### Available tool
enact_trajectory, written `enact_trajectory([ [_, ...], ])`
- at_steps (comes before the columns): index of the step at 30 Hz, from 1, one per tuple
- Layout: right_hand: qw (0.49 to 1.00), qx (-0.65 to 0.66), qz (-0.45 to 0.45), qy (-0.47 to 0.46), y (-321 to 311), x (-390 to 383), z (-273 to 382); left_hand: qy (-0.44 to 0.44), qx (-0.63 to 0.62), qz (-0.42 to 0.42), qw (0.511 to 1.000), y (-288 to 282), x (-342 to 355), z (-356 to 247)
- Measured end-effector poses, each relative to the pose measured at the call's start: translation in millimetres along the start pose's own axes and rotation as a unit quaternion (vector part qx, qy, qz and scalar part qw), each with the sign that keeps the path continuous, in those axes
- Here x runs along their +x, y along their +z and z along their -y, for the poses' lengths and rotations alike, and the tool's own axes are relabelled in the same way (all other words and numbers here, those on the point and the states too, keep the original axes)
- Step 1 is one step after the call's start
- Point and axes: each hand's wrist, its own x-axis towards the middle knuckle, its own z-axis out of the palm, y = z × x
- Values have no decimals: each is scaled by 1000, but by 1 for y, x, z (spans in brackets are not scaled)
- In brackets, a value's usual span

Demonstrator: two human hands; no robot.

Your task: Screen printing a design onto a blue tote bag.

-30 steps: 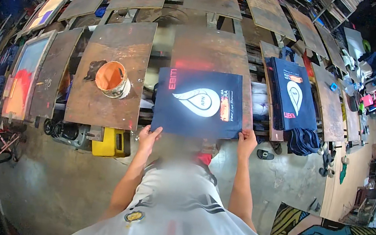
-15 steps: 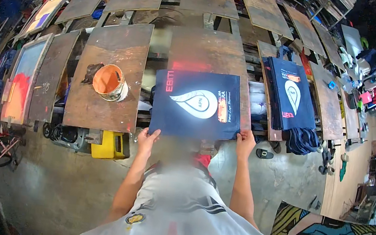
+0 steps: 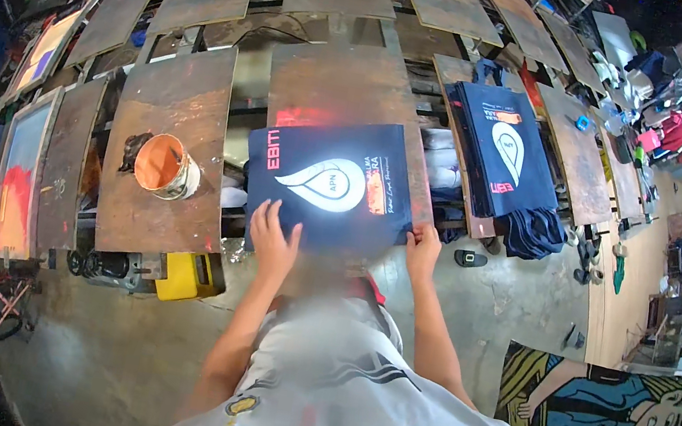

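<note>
A navy tote bag (image 3: 329,185) with a white leaf-drop print and red and orange lettering lies over the near half of a wooden board (image 3: 338,76) in front of me. My left hand (image 3: 273,242) rests on the bag's near left corner, its fingers spread flat on the fabric. At the near right corner my right hand (image 3: 421,253) pinches the bag's edge between thumb and fingers. Its near edge is partly blurred. To the right, a stack of matching navy bags (image 3: 475,136) lies on another board, its handles at the far end.
A paint-stained orange bucket (image 3: 163,166) stands on the board to the left. Screen-printing frames (image 3: 23,166) lean at far left. A yellow container (image 3: 188,277) sits below the boards. A slipper (image 3: 470,259) lies on the concrete floor, and a painted panel (image 3: 596,422) is at lower right.
My left hand has let go of the bag's left corner and now lies spread on the fabric. The bag is slightly tilted compared with before; my right hand still grips its corner.
</note>
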Motion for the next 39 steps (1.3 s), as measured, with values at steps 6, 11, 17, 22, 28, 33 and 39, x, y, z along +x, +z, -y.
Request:
enact_trajectory([
  [6, 990, -107, 88, -26, -7, 20, -4, -45, 188, 92, 977, 52, 15, 2],
  [11, 961, -236, 128, -65, -13, 41, 25, -46, 228, 112, 966, 54, 17, -6],
  [17, 928, -32, 336, -156, 26, 74, 82, -41, 269, 128, 954, 57, 20, -10],
  [22, 823, 50, 408, -393, 100, 50, 108, -15, 293, 138, 946, 61, 23, -12],
  [28, 791, 39, 395, -465, 187, 47, 89, -51, 288, 143, 946, 61, 22, -19],
  [33, 819, -57, 381, -426, 190, 122, 83, -68, 247, 121, 959, 62, 28, -27],
  [39, 790, -97, 416, -439, 197, 162, 87, -70, 253, 129, 956, 54, 39, -37],
])
